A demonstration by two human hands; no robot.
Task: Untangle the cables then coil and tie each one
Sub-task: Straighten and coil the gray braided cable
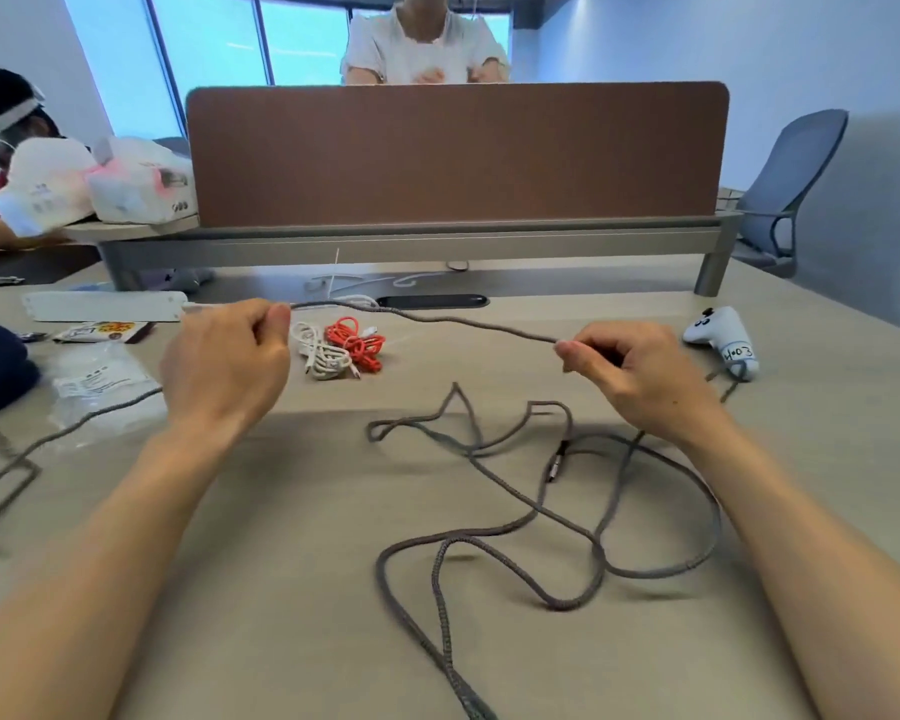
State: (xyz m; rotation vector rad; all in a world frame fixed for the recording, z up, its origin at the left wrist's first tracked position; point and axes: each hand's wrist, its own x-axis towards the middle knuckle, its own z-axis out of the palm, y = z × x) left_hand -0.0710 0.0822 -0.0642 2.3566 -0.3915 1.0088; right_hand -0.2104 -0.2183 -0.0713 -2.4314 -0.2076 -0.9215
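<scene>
Both hands up over the worktop (281, 589), each pinching the grey cable (437, 319): left hand (224, 356) has thumb and curled fingers closed on it, right hand (635, 376) pinches it at the fingertips, other fingers curled in. Short stretch of cable runs between them, lifted off the worktop, nearly straight with slight sag. Rest of the grey cable lies loose on the worktop below and near the right hand, several wide loops crossing each other, one strand running off the near edge of view. Its metal plug (554, 462) lies inside the loops. Another length trails out past the left wrist to the left edge. No tight knot visible, just overlaps. Step looks like untangling and straightening, coiling not begun. To do it well: keep one hand as anchor and let the cable slide through the other pinch, feeding length hand over hand toward the free plug end, so loops lift off one at a time rather than pulling tight. Watch the crossing near the plug, it could snag if dragged. Light tension only. Further back, white cable (320, 350) and red cable (357, 343) sit bunched side by side, touching; cannot tell if tied. White power strip (105, 305) far left, clear plastic bag (100, 381) beside the left hand, white controller (720, 335) with a handwritten label beyond the right hand, brown divider (458, 153) behind everything.
</scene>
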